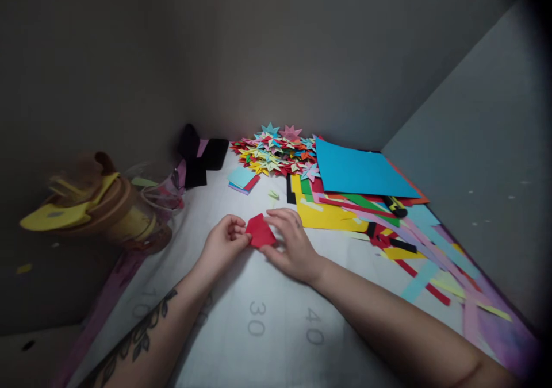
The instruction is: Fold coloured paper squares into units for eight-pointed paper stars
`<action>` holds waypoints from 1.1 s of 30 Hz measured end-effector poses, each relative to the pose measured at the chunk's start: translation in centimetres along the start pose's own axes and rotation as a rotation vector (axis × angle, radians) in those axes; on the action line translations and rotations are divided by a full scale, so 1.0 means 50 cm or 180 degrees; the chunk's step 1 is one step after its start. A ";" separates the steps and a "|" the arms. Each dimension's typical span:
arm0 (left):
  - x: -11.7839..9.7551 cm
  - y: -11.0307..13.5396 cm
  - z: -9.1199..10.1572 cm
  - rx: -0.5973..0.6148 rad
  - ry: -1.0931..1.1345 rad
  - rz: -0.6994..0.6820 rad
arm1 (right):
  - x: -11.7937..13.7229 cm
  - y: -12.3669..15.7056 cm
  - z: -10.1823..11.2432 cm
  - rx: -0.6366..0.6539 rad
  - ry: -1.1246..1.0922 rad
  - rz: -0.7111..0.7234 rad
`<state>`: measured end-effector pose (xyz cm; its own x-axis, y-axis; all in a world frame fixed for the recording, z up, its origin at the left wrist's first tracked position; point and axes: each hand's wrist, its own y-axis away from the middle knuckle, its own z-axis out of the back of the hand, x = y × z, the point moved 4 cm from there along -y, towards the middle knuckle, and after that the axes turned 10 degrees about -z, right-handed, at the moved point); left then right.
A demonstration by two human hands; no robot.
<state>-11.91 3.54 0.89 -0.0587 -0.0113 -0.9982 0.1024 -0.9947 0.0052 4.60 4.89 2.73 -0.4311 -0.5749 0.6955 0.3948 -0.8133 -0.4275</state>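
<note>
The left hand (224, 241) has its grip pinched on the left edge of a small red paper (260, 231), at the middle of the white-covered bench (228, 353). The right hand (294, 249) curls around the paper's right side; whether that grip clasps it, I cannot tell. Paper stars (268, 153) lie heaped at the far side, left of a blue sheet (366, 169).

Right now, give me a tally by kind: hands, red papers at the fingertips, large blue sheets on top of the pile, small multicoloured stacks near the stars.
Left hand and right hand: 2
Red paper: 1
Large blue sheet: 1
Small multicoloured stack: 1
Total: 5
</note>
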 end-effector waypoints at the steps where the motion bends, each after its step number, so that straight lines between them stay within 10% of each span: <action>1: 0.002 0.000 0.003 -0.0108 0.0072 -0.0004 | 0.012 0.003 0.000 0.0099 0.0352 0.0340; 7: 0.011 0.007 -0.002 -0.0284 0.0198 0.0031 | 0.025 0.007 -0.017 0.0407 0.1392 0.0810; 12: -0.001 0.022 0.006 -0.0132 -0.1195 -0.0541 | -0.005 0.007 -0.016 0.0460 0.1285 0.0939; 21: -0.016 0.051 -0.023 0.1396 -0.2785 -0.2491 | -0.066 -0.019 0.008 0.1042 0.0462 0.1031; 33: -0.036 0.061 -0.042 0.1802 -0.3013 -0.2480 | -0.074 -0.042 0.017 0.1214 0.0149 0.0635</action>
<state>-9.40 0.74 2.57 -0.5936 0.7340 -0.3300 -0.6779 -0.6771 -0.2864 6.06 8.80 1.53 -0.3488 -0.7281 0.5901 0.7419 -0.5992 -0.3008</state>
